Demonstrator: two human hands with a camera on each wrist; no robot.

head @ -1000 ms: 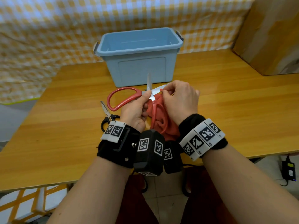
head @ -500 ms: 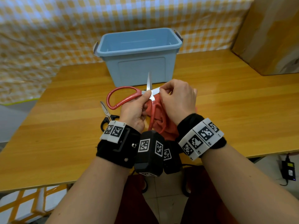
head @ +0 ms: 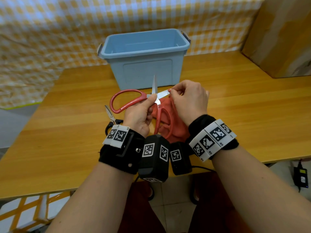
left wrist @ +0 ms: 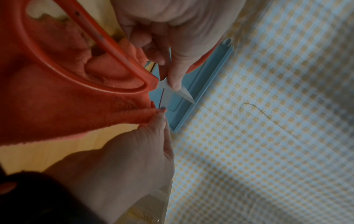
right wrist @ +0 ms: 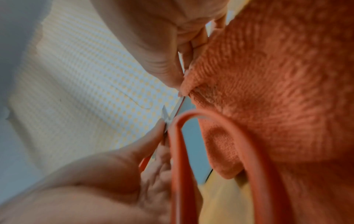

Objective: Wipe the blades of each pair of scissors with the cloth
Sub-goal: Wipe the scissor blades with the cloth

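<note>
Red scissors (head: 127,100) are held above the table (head: 67,132), spread wide open, between the two hands. The left hand (head: 139,115) is clamped on them at the pivot, thumb pressed on the metal; one handle loop sticks out to its left, the other hangs down toward the wrists. The right hand (head: 190,100) is pinched on the orange cloth (head: 170,121), which is folded over the blade (head: 164,94) pointing toward that hand. The cloth's bulk hangs below the right palm. The second blade (head: 154,84) points away from the hands, bare.

Step in hand, as judged: wiping of the first blade of the first pair, the pinch sitting near the tip end. The tip itself is hidden by fingers.

Next move, as judged: the cloth is to be drawn off the tip, then re-pinched on the bare blade near the pivot. Pressure should be kept on the flats, away from the edge.

Black scissors (head: 111,118) lie on the table just left of the left wrist, apparently not yet wiped. A blue bin (head: 144,68) stands beyond both hands.
</note>
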